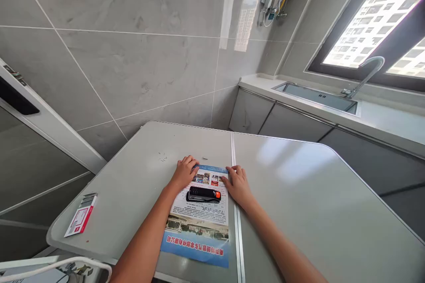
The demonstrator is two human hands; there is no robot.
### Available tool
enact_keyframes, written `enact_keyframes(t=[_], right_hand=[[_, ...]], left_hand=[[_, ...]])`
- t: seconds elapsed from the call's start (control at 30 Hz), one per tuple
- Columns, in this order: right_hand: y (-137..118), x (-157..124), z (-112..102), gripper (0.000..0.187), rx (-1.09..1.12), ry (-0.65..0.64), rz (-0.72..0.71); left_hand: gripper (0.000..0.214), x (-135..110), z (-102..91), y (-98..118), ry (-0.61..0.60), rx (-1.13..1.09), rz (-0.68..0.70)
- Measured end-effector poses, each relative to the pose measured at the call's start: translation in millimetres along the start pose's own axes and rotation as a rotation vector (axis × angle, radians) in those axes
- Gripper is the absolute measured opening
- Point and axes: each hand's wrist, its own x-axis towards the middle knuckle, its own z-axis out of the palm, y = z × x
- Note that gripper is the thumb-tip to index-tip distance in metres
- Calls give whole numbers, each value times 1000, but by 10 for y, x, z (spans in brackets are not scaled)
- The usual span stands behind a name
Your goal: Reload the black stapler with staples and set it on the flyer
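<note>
A printed leaflet with blue bands, photos and rows of text lies upside down to me on the grey folding table. Across its upper part rests a black stapler with an orange-red end pointing right; neither hand touches it. My left hand holds the leaflet's far left corner, fingers bent and thumb side over the edge. At the far right corner my right hand grips the sheet's edge, its thumb and forefinger on the paper. Whether the leaflet is one sheet or several, I cannot tell.
Loose staples lie scattered beyond my left hand, and a short staple strip sits beyond the leaflet. A red and white staple pack is near the table's left edge. A metal seam crosses the table. A sink stands back right.
</note>
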Motion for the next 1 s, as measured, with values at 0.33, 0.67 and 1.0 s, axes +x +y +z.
enact_keyframes(t=[0.33, 0.67, 1.0], right_hand=[[18, -64, -60, 53, 338, -74, 2], [-114, -172, -174, 10, 171, -244, -187], [-253, -330, 1, 22, 93, -140, -7]], left_hand=[[12, 6, -56, 16, -13, -37, -2], [12, 27, 1, -39, 18, 17, -37], [18, 7, -20, -37, -20, -82, -72]])
